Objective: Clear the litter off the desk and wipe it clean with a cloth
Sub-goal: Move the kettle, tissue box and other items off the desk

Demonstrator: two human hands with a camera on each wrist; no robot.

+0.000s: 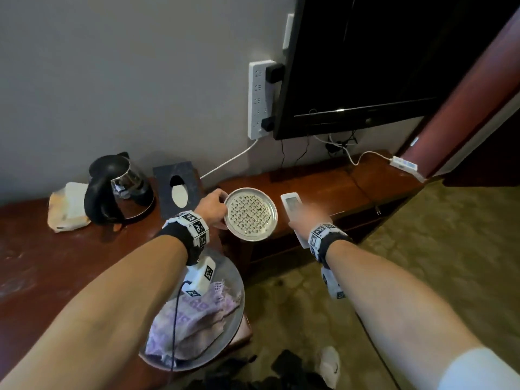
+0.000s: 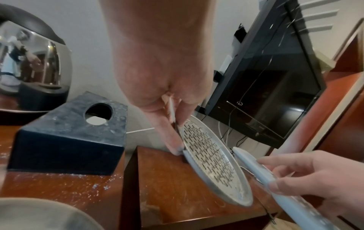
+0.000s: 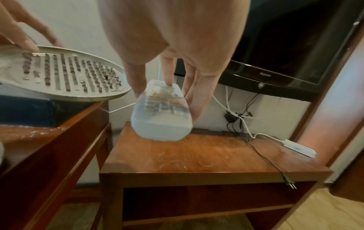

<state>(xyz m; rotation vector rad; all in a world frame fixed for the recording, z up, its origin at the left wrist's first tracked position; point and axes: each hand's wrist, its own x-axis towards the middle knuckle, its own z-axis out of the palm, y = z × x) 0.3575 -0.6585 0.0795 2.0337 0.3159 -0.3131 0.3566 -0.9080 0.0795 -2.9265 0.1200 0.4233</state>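
Clearing is under way: the left hand (image 1: 211, 206) pinches the rim of the perforated tray (image 1: 251, 216), tilted above the low table (image 3: 206, 157), while the right hand (image 1: 311, 213) grips the remote (image 3: 162, 112) just right of it. Next, I judge, both need setting aside so wiping can begin. The cloth (image 1: 194, 325) lies in a bowl (image 1: 237, 319) near the person. The dusty desk (image 1: 64, 266) holds a kettle (image 1: 116, 187) and tissue box (image 1: 177, 188) by the far wall; a TV (image 1: 380, 60) hangs right.

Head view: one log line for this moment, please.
left hand grips round perforated metal tray | right hand holds white remote | both lifted
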